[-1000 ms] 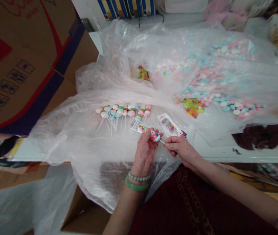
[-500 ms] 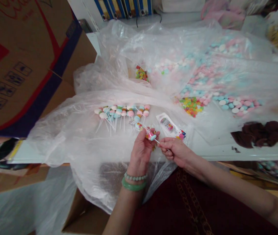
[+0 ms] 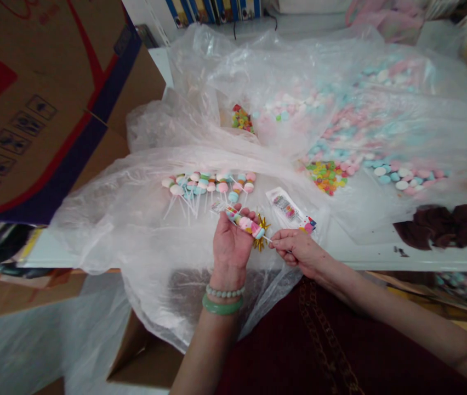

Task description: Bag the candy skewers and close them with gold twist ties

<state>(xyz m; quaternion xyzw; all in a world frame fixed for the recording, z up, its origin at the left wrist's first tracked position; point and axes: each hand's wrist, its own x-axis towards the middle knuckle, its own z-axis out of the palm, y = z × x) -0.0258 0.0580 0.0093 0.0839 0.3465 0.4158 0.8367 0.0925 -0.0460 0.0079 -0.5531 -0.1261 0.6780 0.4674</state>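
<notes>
1. The left hand [image 3: 230, 247] lay palm up with its fingers curled loosely, cradling the candy stick [image 3: 245, 224]. The right hand [image 3: 297, 252] pinched the stick's bare end between thumb and fingers. Neither hand was released.
2. The candy stick lay across the left palm, tilted, with pink, white and blue candies threaded along it. A gold foil star [image 3: 261, 230] stood close beside the stick's far end, just by the left fingers; whether it was attached could not be told.
3. Done so far: a row of finished sticks [image 3: 206, 186] lay on the plastic sheet [image 3: 135, 230], just beyond the hands, their bare ends fanning toward the person.
4. Left to use: many loose round candies [image 3: 398, 175] lay spread over and under the plastic, with a heap of small coloured sweets [image 3: 326, 176] among them. A printed packet [image 3: 290, 210] lay just right of the hands, and another [image 3: 219, 207] lay by the left fingertips.
5. Labels: the packets carried coloured print, but no brand or words could be read. The carton [image 3: 32, 109] at left showed red and blue bands and black handling symbols, with no legible writing.
</notes>
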